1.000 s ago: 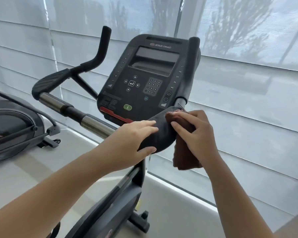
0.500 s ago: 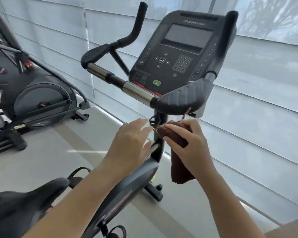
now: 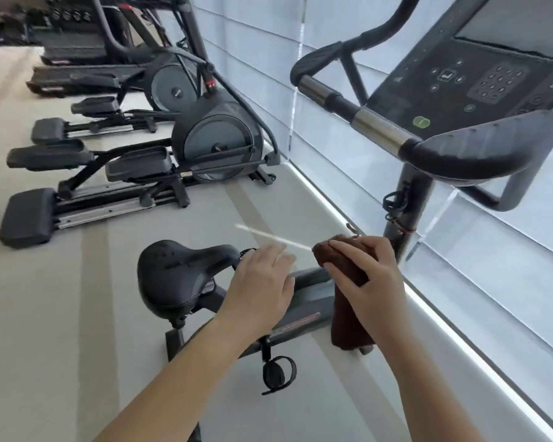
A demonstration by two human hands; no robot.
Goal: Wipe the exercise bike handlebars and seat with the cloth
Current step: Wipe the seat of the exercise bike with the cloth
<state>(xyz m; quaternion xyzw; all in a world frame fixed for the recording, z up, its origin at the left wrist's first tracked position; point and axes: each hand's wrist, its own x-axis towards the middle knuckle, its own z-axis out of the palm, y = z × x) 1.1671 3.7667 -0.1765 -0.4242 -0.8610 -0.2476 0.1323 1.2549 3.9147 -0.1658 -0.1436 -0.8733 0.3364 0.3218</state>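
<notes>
I'm holding the brown cloth (image 3: pixel 348 282) bunched in my right hand (image 3: pixel 366 285), fingers curled over its upper end while the rest is hanging straight down below my palm, so its long axis is running close to vertical, top end tipped a little toward the seat (image 3: pixel 181 275). The cloth is hanging in the air over the bike frame (image 3: pixel 304 311), touching nothing but my hand, below the handlebars (image 3: pixel 460 151) and well apart from them. My left hand (image 3: pixel 261 287) is hovering empty, fingers loosely spread and half open, just beside the narrow nose of the seat, though I cannot tell whether a fingertip is actually touching it.

I'm judging that I'm sitting between the two halves of the job: the cloth is off the bars and the seat is not yet being wiped. The seat is lying with its long axis running left to right here, broad back end at the left, nose pointing right toward the handlebar post (image 3: pixel 406 202). The next move is calling for me to carry the cloth leftward and down onto the saddle top, flatten it under my palm, and stroke along that axis, with my left hand steadying the nose. Beyond the seat, the elliptical machines (image 3: pixel 205 138) are standing in a row along the window blinds (image 3: pixel 508 250)
</notes>
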